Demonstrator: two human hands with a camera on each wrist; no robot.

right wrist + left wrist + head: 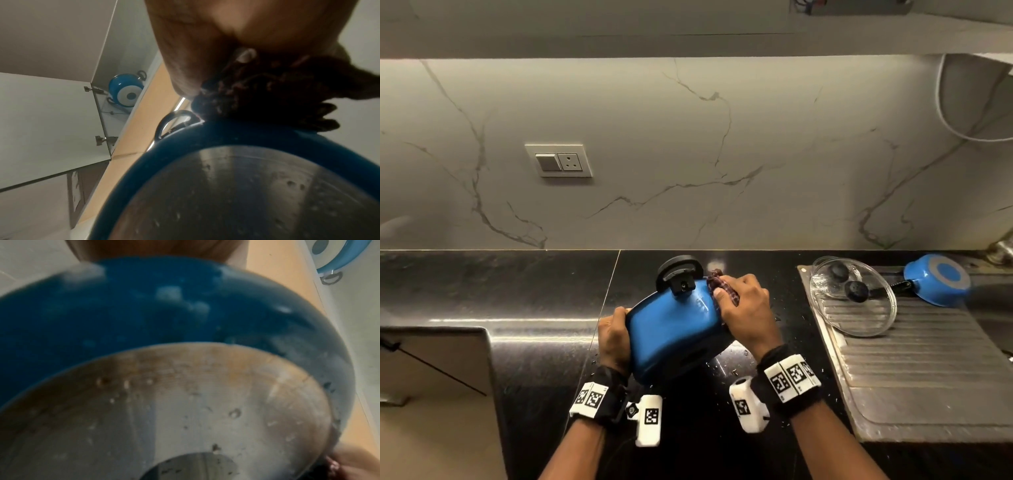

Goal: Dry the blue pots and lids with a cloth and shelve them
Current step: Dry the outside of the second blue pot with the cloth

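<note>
In the lower middle of the head view, a blue pot [671, 329] is held tipped above the black counter [517, 284], its mouth turned toward the left of the frame and one black loop handle [679, 272] pointing up and away. The left hand [614, 337] grips the pot's rim at the left, fingers curled over the edge. The right hand [744, 308] holds a bunched dark maroon cloth [722, 286] and presses it against the pot's upper right side, just beside the handle. The right wrist view shows the cloth [267, 97] wadded under the fingers on the blue wall, with the steel base [257, 194] filling the lower right of the frame. The left wrist view shows that base [174, 410] spotted with water drops.

At the right of the head view a ribbed metal draining board [914, 370] carries two glass lids [859, 301], overlapping, each with a black knob. Beyond them, a small blue saucepan [938, 279] lies bottom up, its black handle toward the lids. In the middle left of the right wrist view, another blue pot [125, 90] sits on a shelf inside an open cupboard. A white switch and socket plate [560, 161] is on the marble wall.
</note>
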